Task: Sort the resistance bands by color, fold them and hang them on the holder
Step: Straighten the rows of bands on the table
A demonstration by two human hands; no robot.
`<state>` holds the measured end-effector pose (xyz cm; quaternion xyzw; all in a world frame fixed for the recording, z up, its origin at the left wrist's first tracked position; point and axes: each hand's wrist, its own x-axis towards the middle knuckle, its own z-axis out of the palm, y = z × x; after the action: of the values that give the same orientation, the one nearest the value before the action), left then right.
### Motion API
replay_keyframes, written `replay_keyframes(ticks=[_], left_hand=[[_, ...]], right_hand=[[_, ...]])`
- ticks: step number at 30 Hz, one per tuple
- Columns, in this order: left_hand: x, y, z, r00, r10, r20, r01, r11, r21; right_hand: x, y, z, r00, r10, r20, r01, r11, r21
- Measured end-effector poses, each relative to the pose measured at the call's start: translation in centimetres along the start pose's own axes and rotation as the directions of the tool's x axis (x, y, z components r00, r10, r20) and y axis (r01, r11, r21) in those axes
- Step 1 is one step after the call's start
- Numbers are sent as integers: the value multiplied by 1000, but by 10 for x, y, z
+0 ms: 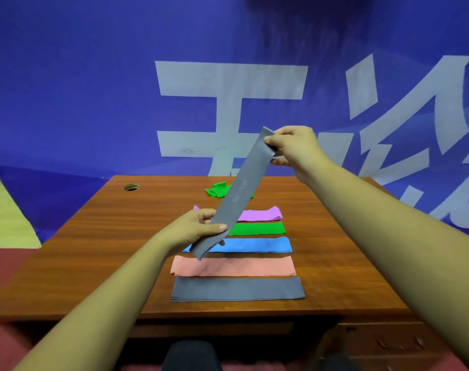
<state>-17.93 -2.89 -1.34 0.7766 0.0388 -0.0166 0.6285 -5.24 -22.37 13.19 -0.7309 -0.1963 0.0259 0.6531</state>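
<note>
Where the held grey band (241, 194) hangs: above the table (94, 236), slanting from low left to high right, stretched between both hands.
Left hand (198, 228): fingers and thumb curled round the band's lower end, over the blue band (254, 245).
Right hand (295, 148): pinches the upper end, raised well above the tabletop.
Flat row on table: purple band (263, 213) farthest, then green band (260, 228), blue band, pink band (233, 266), second grey band (237, 289) nearest the person; parallel, close together.
Crumpled green band (214, 190): beyond the row, partly hidden behind the held band.
Hard to read: pale printing on the held band, blurred.
</note>
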Motion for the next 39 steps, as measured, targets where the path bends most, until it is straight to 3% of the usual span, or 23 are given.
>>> replay_keyframes(ticks=[4, 9, 12, 17, 22, 28, 33, 39], left_hand=[[-19, -26, -11, 992, -75, -99, 70, 996, -55], [-37, -44, -20, 945, -106, -310, 16, 960, -279], [-43, -53, -18, 901, -113, -418, -21, 953, -301], [-53, -77, -10, 849, -79, -522, -18, 984, -177], [-66, -98, -1, 834, -20, -551, 68, 995, 67], [-74, -127, 8, 801, 64, -595, 219, 894, 391], [-73, -132, 14, 793, 161, -588, 202, 840, 503], [-73, -140, 14, 820, 196, -537, 155, 828, 538]], right_hand=[[-5, 33, -15, 991, 71, -111, -64, 996, 61], [-38, 95, -28, 962, 218, -166, -191, 968, 165], [-65, 136, -31, 932, 291, -217, -254, 950, 183], [-105, 194, -29, 906, 339, -253, -339, 940, 43], [-128, 223, -31, 923, 276, -268, -345, 903, -255], [-143, 236, -23, 955, 176, -238, -275, 825, -494], [-146, 247, -23, 968, 97, -231, -208, 824, -528], [-151, 256, -29, 991, 45, -124, -108, 812, -574]])
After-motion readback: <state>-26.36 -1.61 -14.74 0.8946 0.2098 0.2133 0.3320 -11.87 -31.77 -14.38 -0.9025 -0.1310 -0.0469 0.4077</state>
